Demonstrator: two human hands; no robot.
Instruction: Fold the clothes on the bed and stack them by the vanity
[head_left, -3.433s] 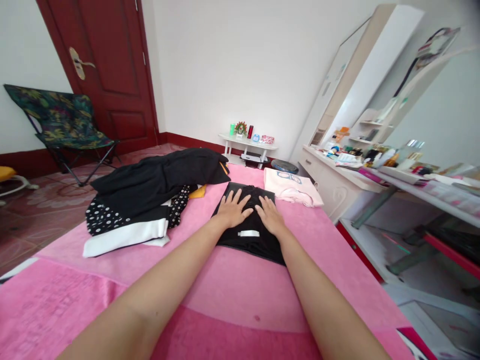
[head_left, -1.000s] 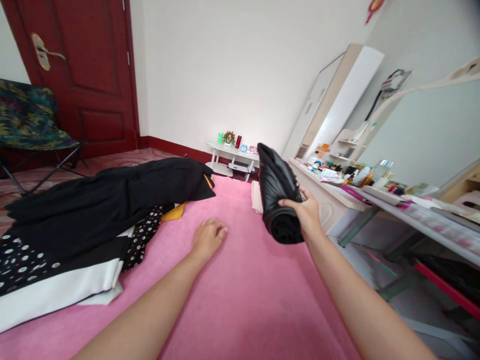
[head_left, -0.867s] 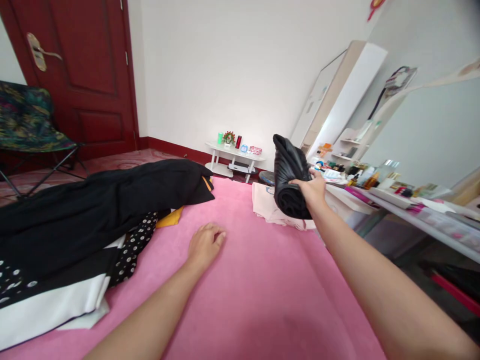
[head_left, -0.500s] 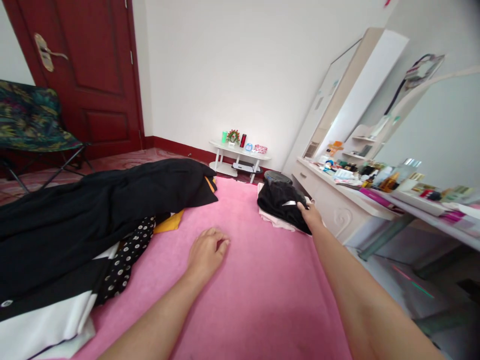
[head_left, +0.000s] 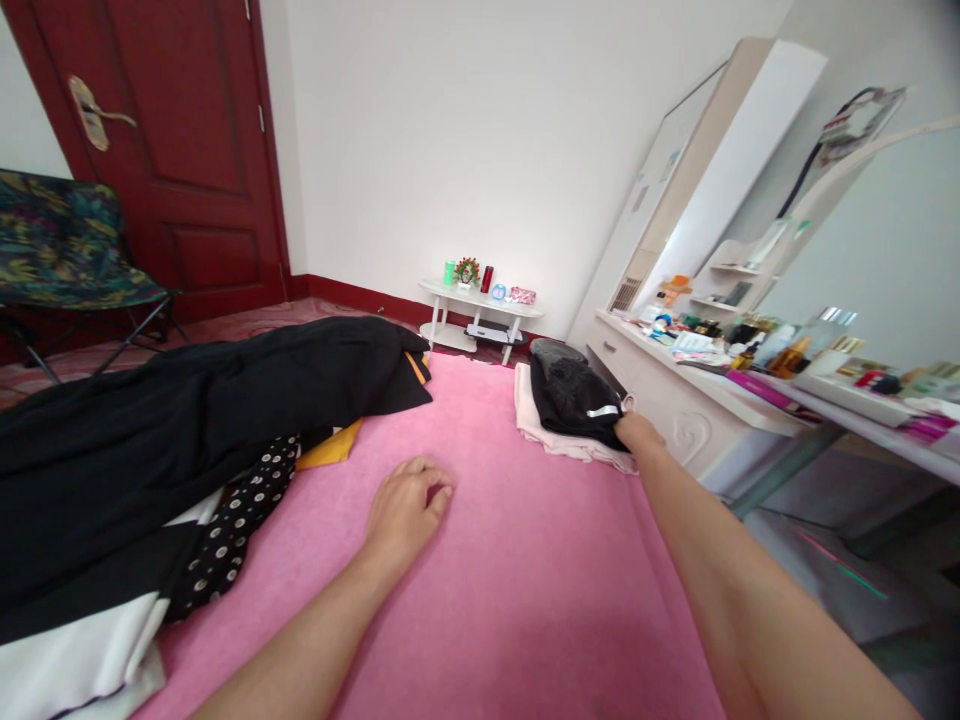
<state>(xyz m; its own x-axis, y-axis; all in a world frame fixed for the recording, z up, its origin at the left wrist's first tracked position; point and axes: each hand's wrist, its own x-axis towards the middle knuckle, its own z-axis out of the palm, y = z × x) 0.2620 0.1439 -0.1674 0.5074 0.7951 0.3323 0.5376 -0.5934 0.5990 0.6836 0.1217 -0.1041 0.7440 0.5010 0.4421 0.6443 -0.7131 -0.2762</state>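
Blanket (head_left: 510, 580) under loosely cupped left hand (head_left: 406, 508), right hand (head_left: 637, 433) at black garment (head_left: 566, 393), grip unclear, red door (head_left: 191, 130)

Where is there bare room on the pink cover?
Bare plush pink cover lies between left hand and right forearm, and ahead, between heaped black fabric and folded pink garment. Crowded: left side; far right, where folded black cloth tops that garment.

black garment (head_left: 566, 395), white label (head_left: 602, 411); pale pink cloth (head_left: 527, 408); pink blanket (head_left: 495, 560)
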